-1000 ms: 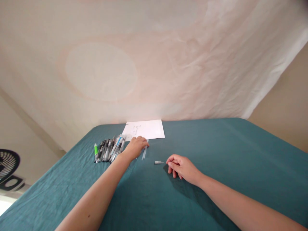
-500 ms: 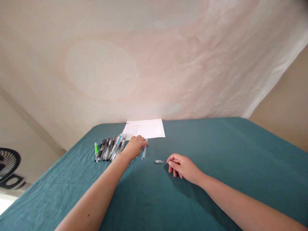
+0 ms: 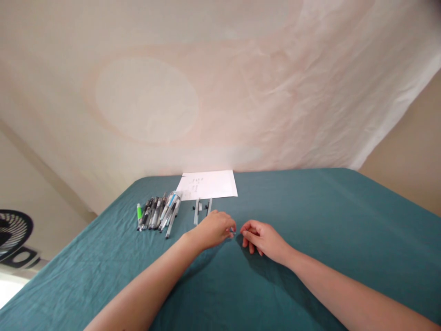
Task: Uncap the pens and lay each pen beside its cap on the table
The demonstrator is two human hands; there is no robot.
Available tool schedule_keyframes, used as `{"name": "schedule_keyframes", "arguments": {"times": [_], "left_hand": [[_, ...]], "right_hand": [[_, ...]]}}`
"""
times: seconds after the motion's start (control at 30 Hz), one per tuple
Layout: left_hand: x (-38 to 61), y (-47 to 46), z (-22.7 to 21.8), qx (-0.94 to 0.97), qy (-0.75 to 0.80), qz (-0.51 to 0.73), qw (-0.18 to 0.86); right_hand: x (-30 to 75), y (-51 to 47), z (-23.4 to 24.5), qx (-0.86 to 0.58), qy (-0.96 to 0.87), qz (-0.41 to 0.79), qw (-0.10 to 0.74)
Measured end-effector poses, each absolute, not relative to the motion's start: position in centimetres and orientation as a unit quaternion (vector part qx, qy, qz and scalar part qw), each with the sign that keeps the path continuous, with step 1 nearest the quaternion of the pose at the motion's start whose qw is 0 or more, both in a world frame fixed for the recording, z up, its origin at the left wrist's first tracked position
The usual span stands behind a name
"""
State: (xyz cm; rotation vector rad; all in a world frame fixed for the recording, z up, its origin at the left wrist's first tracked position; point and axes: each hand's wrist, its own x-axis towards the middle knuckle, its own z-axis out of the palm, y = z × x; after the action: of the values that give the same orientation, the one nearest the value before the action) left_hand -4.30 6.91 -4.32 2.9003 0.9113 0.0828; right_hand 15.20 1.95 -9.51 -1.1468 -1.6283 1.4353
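My left hand (image 3: pixel 216 228) is over the green cloth near the middle, its fingertips bent down around a small clear pen part (image 3: pixel 233 231), most of which they hide. Just to the right, my right hand (image 3: pixel 260 236) rests with curled fingers, thumb and forefinger close together. Anything between them is too small to make out. A narrow gap separates the two hands. Beyond my left hand lie a clear pen barrel (image 3: pixel 196 212) with small dark and pale pieces beside it, and another slim clear tube (image 3: pixel 209 206).
To the left, a pile of several pens (image 3: pixel 160 212) lies side by side, with a green-and-white pen (image 3: pixel 139 213) at its edge. A white paper (image 3: pixel 215 184) with writing lies at the back against the hanging sheet (image 3: pixel 220 92). A black fan (image 3: pixel 14 234) stands beyond the left edge.
My left hand has moved right and nearer, from the clear tubes to the small pen part beside my right hand. Small pieces by the tubes are now uncovered. My right hand has stayed put.
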Motion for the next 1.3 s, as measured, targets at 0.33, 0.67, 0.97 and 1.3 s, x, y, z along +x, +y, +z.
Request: {"name": "schedule_keyframes", "arguments": {"times": [0.33,0.67,0.97,1.3], "left_hand": [[-5.2,8.8,-5.4,0.903,0.421,0.043,-0.070],[-7.2,9.2,-4.1,0.920,0.388,0.004,-0.050],[-7.1,10.5,-4.8,0.889,0.437,0.065,-0.122],[-7.8,10.7,-5.0,0.868,0.470,0.095,-0.126]], "right_hand": [[15.2,2.0,-9.6,-0.438,-0.632,0.547,0.331],[15.0,2.0,-9.3,-0.442,-0.623,0.556,0.327],[15.0,1.9,-9.2,-0.441,-0.630,0.549,0.328],[15.0,1.9,-9.6,-0.443,-0.635,0.543,0.325]]}}
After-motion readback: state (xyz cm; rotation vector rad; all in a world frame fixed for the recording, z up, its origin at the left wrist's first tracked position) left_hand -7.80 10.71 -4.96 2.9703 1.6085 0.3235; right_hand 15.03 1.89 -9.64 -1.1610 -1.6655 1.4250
